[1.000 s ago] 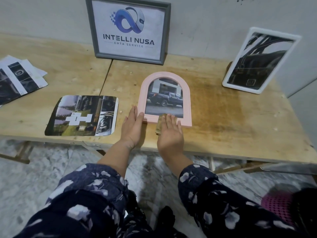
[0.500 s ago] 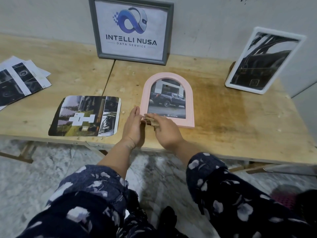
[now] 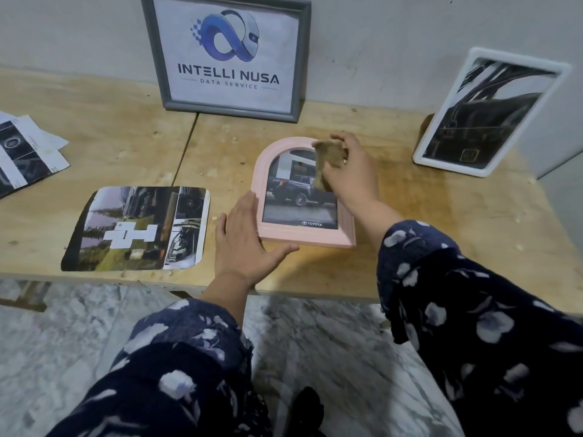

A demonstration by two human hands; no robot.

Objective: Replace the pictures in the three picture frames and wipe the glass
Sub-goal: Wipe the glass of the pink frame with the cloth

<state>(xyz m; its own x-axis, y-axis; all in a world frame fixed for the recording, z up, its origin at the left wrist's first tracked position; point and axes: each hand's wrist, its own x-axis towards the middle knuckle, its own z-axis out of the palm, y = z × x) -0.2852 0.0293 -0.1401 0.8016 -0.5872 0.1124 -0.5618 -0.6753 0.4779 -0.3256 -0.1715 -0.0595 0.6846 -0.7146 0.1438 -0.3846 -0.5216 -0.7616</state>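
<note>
Pink arched frame [image 3: 304, 238] is lying flat on the table [image 3: 441, 216], centre, long axis running away from the person, arch end far. Right hand [image 3: 350, 175] is hovering over the arch end, fingers bunching a tan cloth [image 3: 328, 159] above the glass; contact with the glass is hard to judge. Left hand [image 3: 243, 238] is resting flat, fingers straight, bracing the frame's near-left corner. Right hand is nearer the glass; wiping would be running along the long axis. Cloth and hand are hiding the frame's upper right. White frame [image 3: 492, 111] is leaning far right of it, partly cut by blur.

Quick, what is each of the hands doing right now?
Left hand: open, flat against the pink frame.
Right hand: holding a brown cloth over the glass.
</note>
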